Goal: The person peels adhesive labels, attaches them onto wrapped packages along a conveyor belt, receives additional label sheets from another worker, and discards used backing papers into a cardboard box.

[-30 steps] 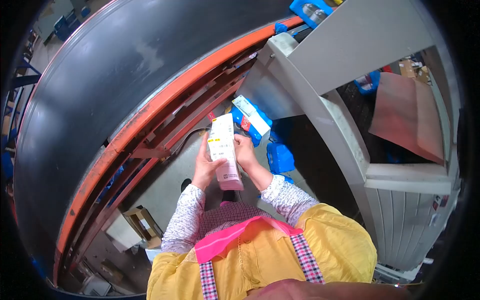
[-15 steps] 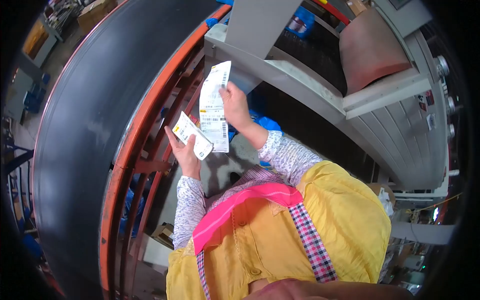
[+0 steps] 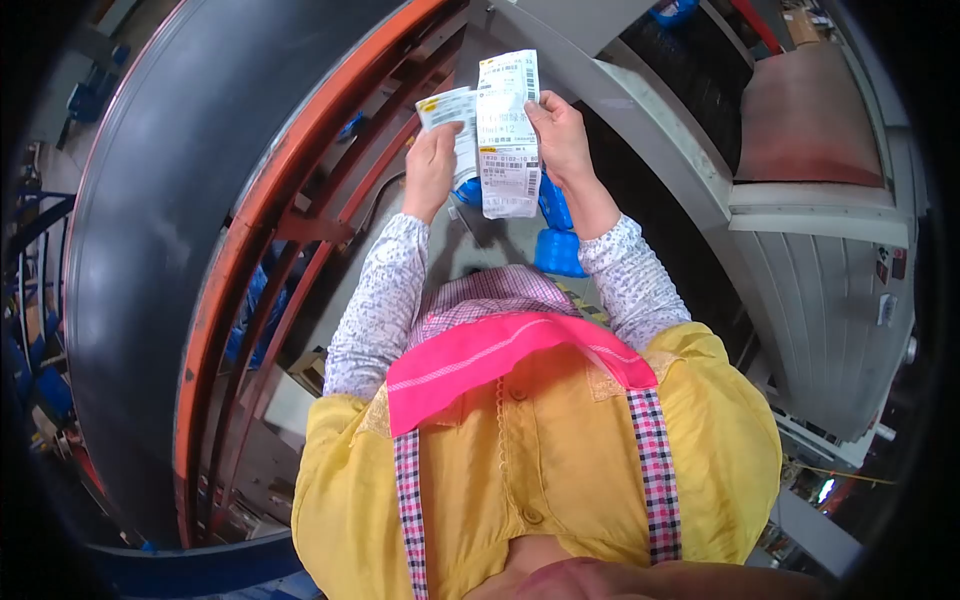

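In the upper middle of the frame, my right hand [image 3: 562, 140] pinches a long white paper label with black print and bar codes [image 3: 508, 165] by its right edge, thumb on the face. My left hand [image 3: 432, 165] grips a second white paper label with a yellow mark [image 3: 440, 104] just beside it, at upper left of centre; whether this one is a single sheet or several I cannot tell. To handle them well, I judge a light pinch at the margin best — a thumb further in would cover the bars or crease the paper. The long label hangs nearly flat, face towards me, which suits reading; both sheets want holding square and slightly apart, well clear of the black curved conveyor belt [image 3: 150, 260] at left and above the blue plastic-looking bundle [image 3: 560, 253] below.
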A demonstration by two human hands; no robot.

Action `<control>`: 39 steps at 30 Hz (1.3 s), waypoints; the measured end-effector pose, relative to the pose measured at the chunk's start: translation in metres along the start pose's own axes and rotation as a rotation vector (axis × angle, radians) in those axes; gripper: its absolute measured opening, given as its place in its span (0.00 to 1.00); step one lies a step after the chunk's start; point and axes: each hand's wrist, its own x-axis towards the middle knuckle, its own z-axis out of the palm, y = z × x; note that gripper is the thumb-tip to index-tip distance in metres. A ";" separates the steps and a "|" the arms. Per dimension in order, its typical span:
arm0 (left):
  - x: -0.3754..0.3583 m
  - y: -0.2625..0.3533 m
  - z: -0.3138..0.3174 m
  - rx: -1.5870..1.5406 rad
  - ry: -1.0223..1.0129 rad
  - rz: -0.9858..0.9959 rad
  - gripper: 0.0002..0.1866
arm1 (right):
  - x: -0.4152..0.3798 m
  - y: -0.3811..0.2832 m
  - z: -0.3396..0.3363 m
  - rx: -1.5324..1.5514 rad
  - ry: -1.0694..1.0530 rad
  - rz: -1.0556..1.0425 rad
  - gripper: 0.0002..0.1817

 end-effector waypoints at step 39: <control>0.022 0.001 -0.126 -0.758 0.030 -0.374 0.12 | -0.028 -0.014 0.157 -0.834 -0.417 -0.325 0.13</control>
